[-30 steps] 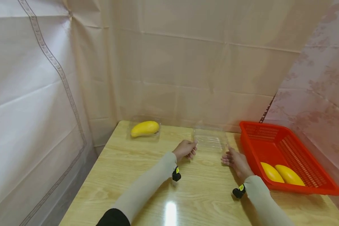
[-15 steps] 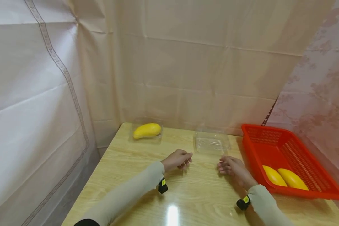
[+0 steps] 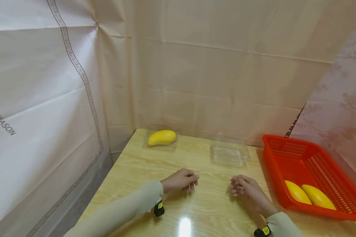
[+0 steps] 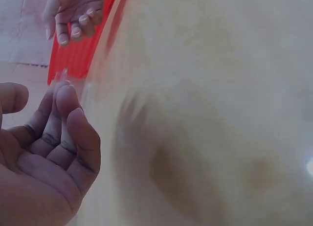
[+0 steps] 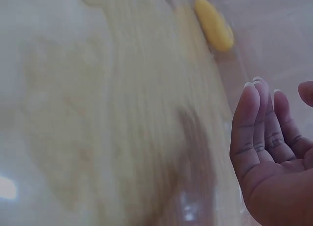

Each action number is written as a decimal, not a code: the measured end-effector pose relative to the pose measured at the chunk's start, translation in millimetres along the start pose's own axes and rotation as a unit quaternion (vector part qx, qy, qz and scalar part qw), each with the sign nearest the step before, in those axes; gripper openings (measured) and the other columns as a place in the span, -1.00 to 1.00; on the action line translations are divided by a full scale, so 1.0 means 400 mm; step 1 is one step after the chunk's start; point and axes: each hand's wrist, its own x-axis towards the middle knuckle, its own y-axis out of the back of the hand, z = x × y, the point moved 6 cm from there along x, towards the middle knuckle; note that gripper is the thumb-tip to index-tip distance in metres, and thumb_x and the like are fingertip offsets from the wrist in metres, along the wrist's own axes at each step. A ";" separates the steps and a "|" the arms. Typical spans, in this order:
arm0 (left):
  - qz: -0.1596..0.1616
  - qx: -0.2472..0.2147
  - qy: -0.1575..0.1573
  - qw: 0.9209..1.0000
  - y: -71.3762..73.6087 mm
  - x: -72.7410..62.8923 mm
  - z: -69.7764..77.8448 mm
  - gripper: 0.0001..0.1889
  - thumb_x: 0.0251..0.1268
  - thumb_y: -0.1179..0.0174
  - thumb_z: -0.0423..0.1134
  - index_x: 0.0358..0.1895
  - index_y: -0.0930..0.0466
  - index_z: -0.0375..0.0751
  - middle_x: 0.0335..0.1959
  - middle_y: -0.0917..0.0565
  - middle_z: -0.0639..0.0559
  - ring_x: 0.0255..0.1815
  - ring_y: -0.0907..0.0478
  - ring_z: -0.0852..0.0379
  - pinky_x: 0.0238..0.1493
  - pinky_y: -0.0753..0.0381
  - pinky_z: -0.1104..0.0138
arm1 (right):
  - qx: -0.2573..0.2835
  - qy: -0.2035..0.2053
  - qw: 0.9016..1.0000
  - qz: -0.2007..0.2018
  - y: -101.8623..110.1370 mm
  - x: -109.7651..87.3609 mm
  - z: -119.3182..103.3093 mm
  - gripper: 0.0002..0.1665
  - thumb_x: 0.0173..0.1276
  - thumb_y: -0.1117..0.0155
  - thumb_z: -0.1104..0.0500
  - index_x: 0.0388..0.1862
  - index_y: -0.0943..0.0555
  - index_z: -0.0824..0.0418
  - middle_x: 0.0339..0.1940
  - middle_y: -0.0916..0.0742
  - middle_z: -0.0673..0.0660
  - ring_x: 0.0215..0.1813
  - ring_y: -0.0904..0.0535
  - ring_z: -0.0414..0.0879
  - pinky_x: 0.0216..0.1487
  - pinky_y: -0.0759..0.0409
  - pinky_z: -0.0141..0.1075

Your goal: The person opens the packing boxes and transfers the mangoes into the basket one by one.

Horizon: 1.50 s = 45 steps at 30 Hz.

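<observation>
Hovering above the wooden table, the left hand and the right hand were held well apart from each other, with their fingers loosely bent and nothing gripped in either. A clear plastic container was seen on the table beyond them, touched by neither. Near the table's far left corner, a yellow fruit was held in a second clear container. To the right of the right hand, a red basket was placed, with two yellow pieces contained at its near end.
</observation>
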 end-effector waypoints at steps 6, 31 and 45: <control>-0.019 -0.032 0.007 0.999 -0.020 -0.078 -0.021 -0.52 0.62 -0.07 0.03 -0.15 -0.66 -0.40 -0.42 -0.65 -0.13 -0.58 -0.49 0.15 -0.54 -0.52 0.37 | -0.007 0.010 0.998 -0.054 -0.048 -0.042 0.007 -0.55 0.63 -0.14 -0.02 0.08 -0.53 0.40 -0.18 -0.71 0.14 -0.26 -0.63 -0.11 -0.19 -0.69 -0.24; -0.017 -0.065 0.010 0.998 -0.013 -0.166 -0.028 -0.61 0.62 -0.09 -0.06 -0.21 -0.66 -0.38 -0.45 -0.63 -0.11 -0.56 -0.47 0.18 -0.52 -0.51 0.41 | -0.031 0.019 0.998 -0.057 -0.128 -0.082 0.001 -0.62 0.62 -0.16 0.07 0.01 -0.52 0.43 -0.23 -0.69 0.18 -0.30 -0.62 -0.07 -0.25 -0.69 -0.23; 0.023 -0.052 -0.006 0.998 0.072 -0.161 -0.013 -0.58 0.65 -0.05 -0.05 -0.11 -0.65 -0.42 -0.41 -0.65 -0.09 -0.50 -0.49 0.13 -0.46 -0.53 0.35 | -0.045 0.032 0.998 -0.028 -0.132 -0.064 -0.038 -0.59 0.60 -0.19 0.04 -0.01 -0.54 0.44 -0.21 -0.69 0.19 -0.32 -0.62 -0.06 -0.24 -0.69 -0.21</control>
